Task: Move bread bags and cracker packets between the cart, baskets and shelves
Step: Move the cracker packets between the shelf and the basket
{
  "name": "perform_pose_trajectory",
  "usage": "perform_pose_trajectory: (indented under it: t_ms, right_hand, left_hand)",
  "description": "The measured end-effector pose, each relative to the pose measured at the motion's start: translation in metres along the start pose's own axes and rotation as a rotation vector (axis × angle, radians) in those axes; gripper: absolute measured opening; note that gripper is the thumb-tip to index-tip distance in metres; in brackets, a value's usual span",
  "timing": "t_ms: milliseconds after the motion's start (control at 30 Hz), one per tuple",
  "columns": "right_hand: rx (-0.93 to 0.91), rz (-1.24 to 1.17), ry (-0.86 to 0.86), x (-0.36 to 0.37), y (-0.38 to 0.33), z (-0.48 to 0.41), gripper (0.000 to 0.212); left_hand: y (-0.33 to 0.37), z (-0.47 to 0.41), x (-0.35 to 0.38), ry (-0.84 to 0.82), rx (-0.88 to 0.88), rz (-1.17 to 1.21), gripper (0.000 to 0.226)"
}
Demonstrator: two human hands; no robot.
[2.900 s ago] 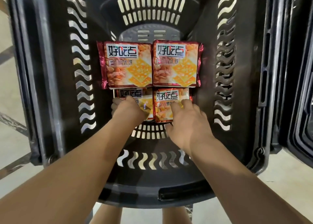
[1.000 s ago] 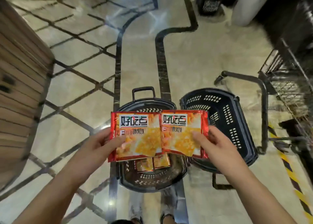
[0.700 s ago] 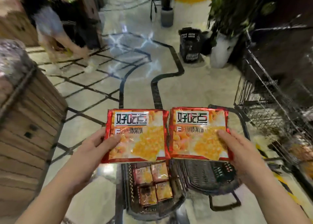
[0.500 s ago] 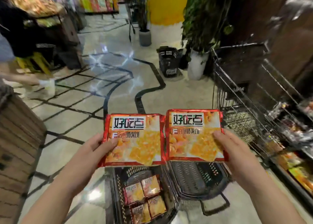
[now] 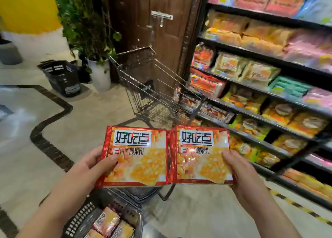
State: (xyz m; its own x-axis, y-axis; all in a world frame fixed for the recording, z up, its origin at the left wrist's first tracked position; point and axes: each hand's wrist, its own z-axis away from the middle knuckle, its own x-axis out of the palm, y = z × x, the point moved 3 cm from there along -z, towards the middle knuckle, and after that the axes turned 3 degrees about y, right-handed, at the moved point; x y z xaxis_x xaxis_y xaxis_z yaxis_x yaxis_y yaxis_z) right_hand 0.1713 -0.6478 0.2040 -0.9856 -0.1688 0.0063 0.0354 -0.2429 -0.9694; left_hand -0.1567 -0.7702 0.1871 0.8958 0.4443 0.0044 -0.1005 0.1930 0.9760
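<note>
Two red-edged foil cracker packets are held side by side, edges touching: left hand [image 5: 93,163] pinches the left packet [image 5: 136,157], right hand [image 5: 239,167] pinches the right packet [image 5: 201,155], thumbs on top, above a black plastic basket [image 5: 80,218].

Glossy foil cracker packets [image 5: 167,157], a bare metal wire cart [image 5: 152,94], black perforated plastic basket [image 5: 80,218], polished stone floor [image 5: 27,148].

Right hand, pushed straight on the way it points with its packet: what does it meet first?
Likely the wire cart ahead of the right hand and its cracker packet; depth is unclear.
</note>
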Motion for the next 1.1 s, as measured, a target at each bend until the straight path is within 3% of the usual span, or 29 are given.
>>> perform_pose_trajectory:
  t_ms: [167, 267, 400, 500, 600, 633, 733, 967, 1100]
  right_hand:
    - [-0.051, -0.032, 0.275, -0.096, -0.005, 0.072, 0.042]
    - [-0.091, -0.075, 0.439, -0.155, -0.004, 0.12, 0.025]
    - [-0.133, -0.108, 0.631, -0.235, 0.006, 0.189, 0.026]
    - [-0.169, -0.148, 0.724, -0.294, 0.019, 0.248, 0.035]
    - [-0.187, -0.152, 0.841, -0.356, 0.032, 0.312, 0.045]
    - [-0.188, -0.155, 0.886, -0.376, 0.037, 0.333, 0.047]
    - [-0.213, -0.177, 1.011, -0.438, 0.053, 0.394, 0.047]
    - [-0.262, -0.21, 1.153, -0.544, 0.064, 0.485, 0.028]
    - [-0.275, -0.201, 1.213, -0.592, 0.065, 0.505, 0.028]
  left_hand:
    - [0.013, -0.003, 0.098, -0.295, 0.038, 0.012, 0.021]
    - [0.02, 0.013, 0.167, -0.497, 0.102, 0.001, 0.059]
    - [0.027, 0.048, 0.258, -0.655, 0.091, -0.009, 0.037]
    - [0.025, 0.089, 0.331, -0.778, 0.105, -0.041, 0.051]
    - [0.021, 0.144, 0.408, -0.904, 0.114, -0.062, 0.087]
    - [0.02, 0.164, 0.434, -0.956, 0.116, -0.068, 0.088]
    - [0.014, 0.216, 0.507, -1.071, 0.107, -0.065, 0.062]
    - [0.008, 0.324, 0.633, -1.246, 0.142, -0.142, 0.077]
    - [0.007, 0.362, 0.695, -1.278, 0.14, -0.17, 0.031]
